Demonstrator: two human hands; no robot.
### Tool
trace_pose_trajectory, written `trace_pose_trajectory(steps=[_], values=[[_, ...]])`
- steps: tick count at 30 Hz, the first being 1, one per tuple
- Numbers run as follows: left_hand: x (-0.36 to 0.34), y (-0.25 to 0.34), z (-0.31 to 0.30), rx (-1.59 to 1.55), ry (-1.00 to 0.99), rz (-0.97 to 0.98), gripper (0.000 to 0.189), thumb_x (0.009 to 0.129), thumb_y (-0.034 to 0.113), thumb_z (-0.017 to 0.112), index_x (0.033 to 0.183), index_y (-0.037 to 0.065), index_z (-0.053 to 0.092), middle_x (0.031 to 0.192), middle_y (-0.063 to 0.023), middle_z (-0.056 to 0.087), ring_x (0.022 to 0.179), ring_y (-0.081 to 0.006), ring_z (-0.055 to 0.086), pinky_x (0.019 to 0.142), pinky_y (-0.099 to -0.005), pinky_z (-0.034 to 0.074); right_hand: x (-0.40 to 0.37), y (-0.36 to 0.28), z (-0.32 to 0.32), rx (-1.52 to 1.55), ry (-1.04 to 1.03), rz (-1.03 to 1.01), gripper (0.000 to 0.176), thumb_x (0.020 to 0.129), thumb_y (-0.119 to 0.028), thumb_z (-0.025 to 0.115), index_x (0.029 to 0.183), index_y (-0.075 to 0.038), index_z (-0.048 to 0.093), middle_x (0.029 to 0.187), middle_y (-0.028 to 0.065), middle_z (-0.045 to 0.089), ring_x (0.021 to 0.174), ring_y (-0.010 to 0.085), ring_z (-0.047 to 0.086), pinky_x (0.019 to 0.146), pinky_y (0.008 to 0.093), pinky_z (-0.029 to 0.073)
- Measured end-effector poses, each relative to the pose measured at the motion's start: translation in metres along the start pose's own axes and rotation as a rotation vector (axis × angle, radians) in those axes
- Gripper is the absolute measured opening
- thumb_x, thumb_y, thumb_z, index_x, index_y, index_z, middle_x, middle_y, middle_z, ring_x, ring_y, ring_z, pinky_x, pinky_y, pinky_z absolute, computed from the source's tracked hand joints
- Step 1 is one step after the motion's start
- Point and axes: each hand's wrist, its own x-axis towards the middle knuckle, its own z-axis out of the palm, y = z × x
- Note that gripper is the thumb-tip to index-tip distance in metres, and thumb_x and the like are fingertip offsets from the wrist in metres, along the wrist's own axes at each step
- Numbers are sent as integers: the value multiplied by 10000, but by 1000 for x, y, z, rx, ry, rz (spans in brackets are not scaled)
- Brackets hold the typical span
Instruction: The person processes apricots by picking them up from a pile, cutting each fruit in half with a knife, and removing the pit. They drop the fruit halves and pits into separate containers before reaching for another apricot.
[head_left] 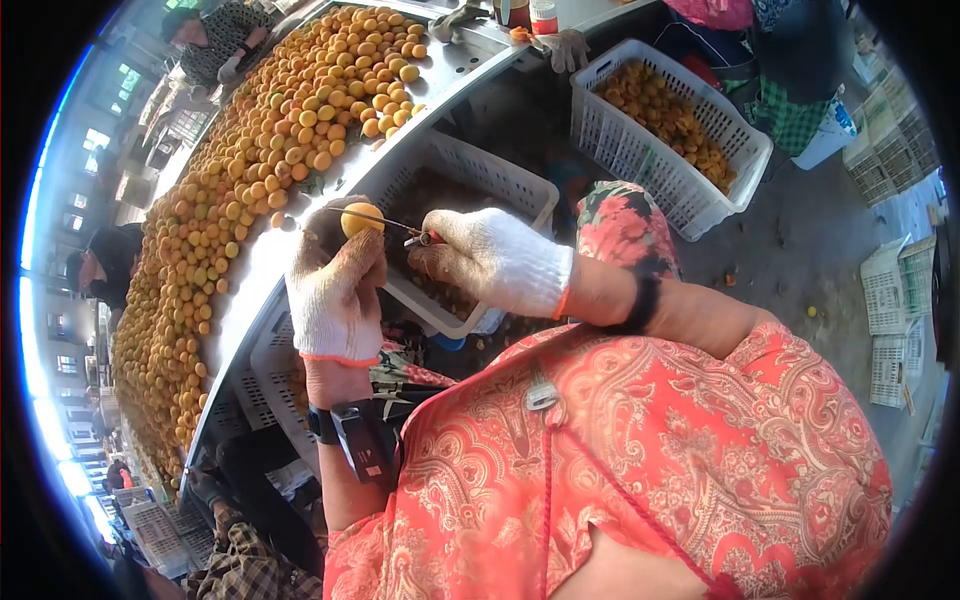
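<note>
My left hand [337,285], in a white glove with a stained brown palm, is closed around a yellow-orange fruit [361,219], which shows above the fingers. My right hand [495,259], also gloved, pinches the handle of a thin metal tool [393,223]. The tool's narrow shaft reaches left to the fruit, and its tip looks to be at the fruit's surface. Both hands are above a white crate [533,192] with dark contents. Beyond my left hand, many orange fruits [300,110] are heaped on a metal table [440,85].
A second white crate [738,195] at the upper right holds orange pieces. Gloves [565,48] and a red-and-white container [543,16] rest near the table's edge. Other people are across the table and at the lower left. Crates are stacked at the far right.
</note>
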Motion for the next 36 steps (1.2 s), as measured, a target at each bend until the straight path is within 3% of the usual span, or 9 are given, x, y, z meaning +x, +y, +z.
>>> trace_pose_trajectory(steps=[16,19,22,23,25,26,29,33,36], values=[[-13,1,28,-11,89,79,327,788,-60,663,1105,-23,593,900,-65,615,635,-74,506,531,-180,365,-16,-9,1,-76,26,51,299,988,-303,583,961,-8,541,809,234,648,803,416,658,644,455,501],[-12,-3,26,-64,90,68,285,850,-8,658,1129,-13,594,898,-75,613,606,-64,476,512,-178,346,-14,-7,4,-137,28,56,286,976,-290,596,956,-10,540,811,233,650,803,427,653,646,473,502],[-13,-12,19,-305,61,-47,255,992,205,594,1171,23,604,866,-102,619,565,-83,453,482,-200,343,-12,-1,13,-191,47,53,282,970,-292,601,959,-16,540,808,235,652,798,436,649,642,486,503],[-13,-15,21,-304,61,-49,255,992,205,594,1171,23,604,866,-102,619,565,-83,453,482,-200,343,-11,1,16,-203,58,51,316,973,-317,577,967,-2,546,791,242,655,782,433,656,650,490,510],[-11,-23,28,-240,249,-112,396,1033,359,518,1224,15,568,871,-58,605,555,-81,381,517,-219,400,-11,0,17,-217,68,47,353,977,-342,554,974,12,552,774,250,658,767,429,662,658,493,517],[-10,-29,19,-203,178,-66,420,1045,384,482,1216,10,569,891,-89,626,613,-115,479,622,-273,494,-11,-2,16,-216,67,62,358,979,-341,547,982,17,548,782,249,661,770,430,664,659,492,519],[-14,-19,40,-199,188,-2,311,1013,313,566,1167,47,608,921,-95,675,708,-136,591,611,-274,498,-10,-11,10,-203,67,95,365,985,-341,535,990,24,542,794,248,666,777,430,666,662,488,522],[-11,-35,25,-100,110,87,307,1020,309,558,1159,39,603,965,-117,686,782,-159,616,706,-291,522,-10,-5,14,-215,46,139,377,988,-343,529,1021,33,548,819,250,672,791,418,673,667,479,528],[-7,-39,22,-309,136,-47,301,1021,299,565,1150,30,599,986,-122,686,786,-173,625,733,-294,521,-7,2,19,-189,74,147,318,986,-302,562,1146,-28,570,885,216,685,836,407,675,677,473,537]])
